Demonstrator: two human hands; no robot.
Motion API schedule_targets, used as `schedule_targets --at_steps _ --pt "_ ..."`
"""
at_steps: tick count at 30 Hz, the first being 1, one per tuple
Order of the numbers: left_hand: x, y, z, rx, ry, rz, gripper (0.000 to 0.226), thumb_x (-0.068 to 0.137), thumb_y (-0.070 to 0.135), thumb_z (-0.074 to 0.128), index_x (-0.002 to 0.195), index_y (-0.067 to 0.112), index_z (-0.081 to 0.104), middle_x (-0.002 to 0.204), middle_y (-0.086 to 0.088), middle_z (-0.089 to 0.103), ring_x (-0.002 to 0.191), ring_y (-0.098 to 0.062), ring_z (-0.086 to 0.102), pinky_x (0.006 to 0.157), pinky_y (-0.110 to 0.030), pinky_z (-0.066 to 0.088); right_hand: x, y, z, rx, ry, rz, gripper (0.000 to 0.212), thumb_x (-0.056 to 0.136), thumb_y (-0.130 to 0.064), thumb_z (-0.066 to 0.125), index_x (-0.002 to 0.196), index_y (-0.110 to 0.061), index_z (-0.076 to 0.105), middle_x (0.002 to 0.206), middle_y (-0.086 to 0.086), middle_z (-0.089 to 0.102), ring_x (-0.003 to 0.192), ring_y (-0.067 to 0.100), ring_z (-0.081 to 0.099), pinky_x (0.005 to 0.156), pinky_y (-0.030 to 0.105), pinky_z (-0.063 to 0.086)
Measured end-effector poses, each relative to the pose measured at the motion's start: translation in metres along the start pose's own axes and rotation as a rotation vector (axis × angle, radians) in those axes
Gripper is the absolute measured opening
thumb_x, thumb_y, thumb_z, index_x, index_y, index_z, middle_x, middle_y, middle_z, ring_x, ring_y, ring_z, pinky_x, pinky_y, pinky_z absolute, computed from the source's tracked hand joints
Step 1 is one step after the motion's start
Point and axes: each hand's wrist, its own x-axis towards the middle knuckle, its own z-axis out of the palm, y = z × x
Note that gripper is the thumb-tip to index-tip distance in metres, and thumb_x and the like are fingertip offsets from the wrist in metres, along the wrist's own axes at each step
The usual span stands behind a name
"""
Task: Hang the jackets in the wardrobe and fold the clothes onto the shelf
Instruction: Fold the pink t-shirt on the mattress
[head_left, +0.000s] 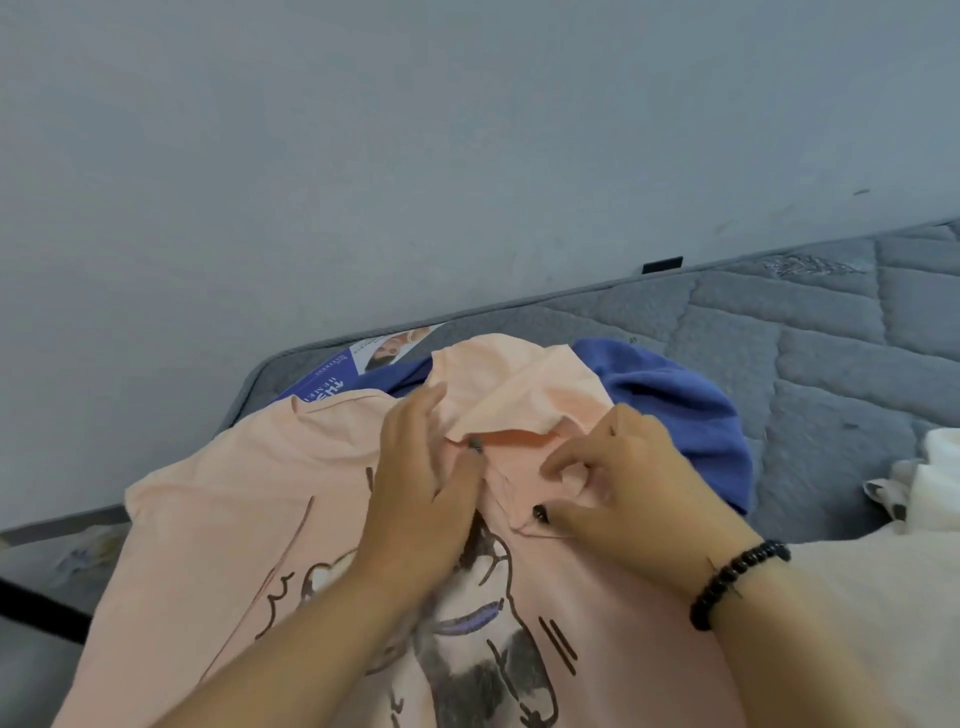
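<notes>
A peach T-shirt with a dark line-drawn cartoon print is lying spread across the lower half of the frame, on a grey quilted mattress that is running from the centre out to the right edge. Both of the person's hands are working at the shirt's neck area, just above the middle of the frame.

The left hand is lying palm down on the cloth, its fingers mostly straight and pressing the fabric flat just left of the collar; one fingertip is touching the edge of a folded-over flap of the shirt. It is not gripping anything.

The right hand is sitting just right of the left one, its fingers curled and pinching a small bunch of the peach fabric between thumb and fingertips. A black bead bracelet is circling that wrist.

A blue garment is lying under and behind the shirt, showing to the right of the right hand and as a strip above the left hand. A printed blue and white sheet, possibly packaging, is peeking out at the mattress's far edge, left of centre. A white piece of clothing is sitting at the right edge of the frame. A pale grey wall is filling the upper half.
</notes>
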Motion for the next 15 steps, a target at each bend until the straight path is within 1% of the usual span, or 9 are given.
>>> schedule_targets --at_steps 2,3,5,6,8,10,12,13,15 --pt "0.022 0.007 0.007 0.182 -0.164 0.208 0.068 0.082 0.019 0.061 0.141 0.036 0.033 0.144 0.019 0.031 0.134 0.001 0.028 0.109 -0.022 0.029 0.000 -0.003 0.003 -0.067 -0.097 0.029 0.028 0.075 -0.052 0.068 0.101 -0.042 0.064 0.109 -0.008 0.039 0.099 0.015 0.032 0.089 0.031 0.039" --pt "0.032 0.009 0.011 0.312 -0.226 0.296 0.071 0.079 0.019 0.062 0.143 0.035 0.033 0.146 0.016 0.031 0.135 -0.001 0.027 0.109 -0.023 0.029 -0.001 -0.004 0.003 -0.082 -0.121 0.026 0.023 0.076 -0.050 0.068 0.097 -0.041 0.065 0.108 -0.008 0.039 0.097 0.015 0.031 0.085 0.029 0.037" --pt "0.049 0.011 0.016 0.503 -0.273 0.431 0.067 0.080 0.017 0.062 0.141 0.033 0.041 0.142 0.009 0.041 0.130 -0.010 0.037 0.103 -0.029 0.038 0.000 -0.004 0.004 -0.062 -0.127 0.022 0.010 0.079 -0.043 0.069 0.080 -0.034 0.065 0.099 -0.009 0.044 0.095 0.015 0.037 0.079 0.028 0.035" --pt "0.055 0.011 0.018 0.545 -0.276 0.460 0.063 0.079 0.012 0.063 0.137 0.032 0.048 0.134 0.007 0.050 0.122 -0.013 0.046 0.096 -0.033 0.044 0.000 -0.002 0.003 -0.041 -0.114 0.021 0.015 0.078 -0.039 0.070 0.071 -0.031 0.061 0.093 -0.009 0.048 0.093 0.015 0.043 0.076 0.027 0.037" --pt "0.063 0.011 0.020 0.541 -0.270 0.453 0.054 0.076 0.005 0.063 0.125 0.028 0.061 0.118 0.005 0.062 0.107 -0.018 0.057 0.084 -0.039 0.049 -0.002 0.002 -0.002 -0.015 -0.085 0.053 0.021 0.079 -0.035 0.070 0.067 -0.029 0.054 0.090 -0.008 0.049 0.091 0.016 0.048 0.075 0.028 0.045" --pt "0.063 0.008 0.018 0.519 -0.266 0.427 0.037 0.082 0.012 0.063 0.115 0.028 0.066 0.109 0.008 0.068 0.099 -0.017 0.060 0.082 -0.039 0.050 -0.006 0.002 -0.008 -0.051 -0.048 0.073 0.013 0.082 -0.035 0.067 0.081 -0.027 0.057 0.096 -0.007 0.047 0.093 0.014 0.048 0.079 0.027 0.048" --pt "0.059 0.005 0.015 0.527 -0.233 0.431 0.025 0.086 0.023 0.062 0.110 0.030 0.070 0.103 0.012 0.070 0.093 -0.011 0.061 0.081 -0.033 0.051 -0.009 -0.001 -0.013 -0.047 -0.036 0.090 0.016 0.083 -0.035 0.066 0.088 -0.021 0.062 0.097 -0.007 0.052 0.090 0.013 0.053 0.077 0.028 0.051" --pt "0.058 0.004 0.013 0.481 -0.192 0.397 0.023 0.087 0.021 0.062 0.106 0.029 0.072 0.100 0.013 0.071 0.090 -0.006 0.061 0.080 -0.029 0.050 -0.011 -0.004 -0.016 -0.037 -0.034 0.094 0.017 0.083 -0.035 0.067 0.087 -0.019 0.064 0.095 -0.006 0.056 0.086 0.013 0.057 0.075 0.029 0.053" --pt "0.063 0.004 0.008 0.303 -0.096 0.193 0.026 0.085 0.010 0.063 0.098 0.029 0.075 0.090 0.020 0.070 0.085 0.006 0.060 0.078 -0.015 0.048 -0.011 -0.010 -0.019 -0.033 -0.022 0.080 0.017 0.083 -0.035 0.066 0.084 -0.017 0.064 0.092 -0.005 0.060 0.082 0.014 0.059 0.071 0.027 0.052"
